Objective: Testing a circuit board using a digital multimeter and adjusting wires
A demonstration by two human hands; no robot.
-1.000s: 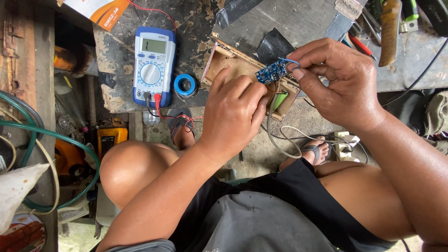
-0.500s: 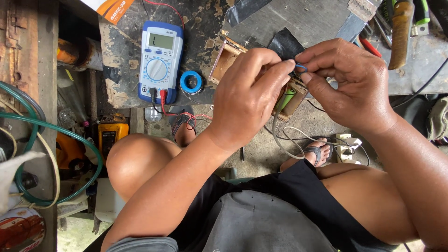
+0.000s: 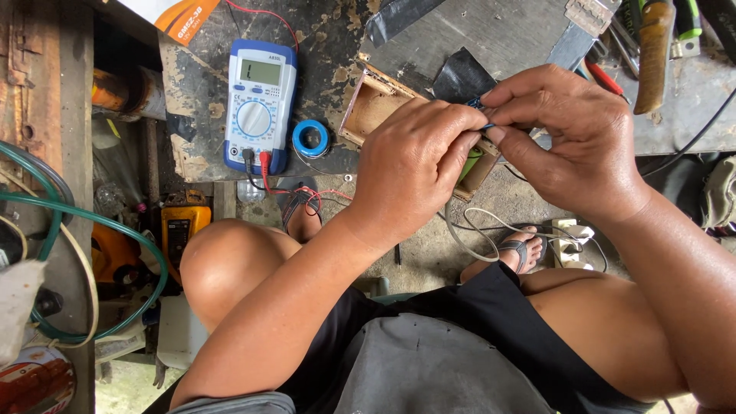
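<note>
Both my hands meet over a small open wooden box (image 3: 368, 107) on the dark workbench. My left hand (image 3: 414, 165) and my right hand (image 3: 571, 138) pinch a small blue circuit board (image 3: 477, 103) between fingertips; only a sliver of it shows. A green part (image 3: 469, 162) peeks out under my left hand inside the box. Thin wires (image 3: 491, 222) hang down from the box toward the floor.
A blue-and-grey multimeter (image 3: 259, 103) with red and black leads lies left of the box, a blue tape roll (image 3: 310, 139) beside it. Tools with wooden and green handles (image 3: 655, 46) lie at the top right. Green hose (image 3: 84, 230) loops at the left. A white power strip (image 3: 567, 241) lies on the floor.
My left hand has risen from the box edge to meet my right hand at the blue board, covering most of it. The view shifted slightly.
</note>
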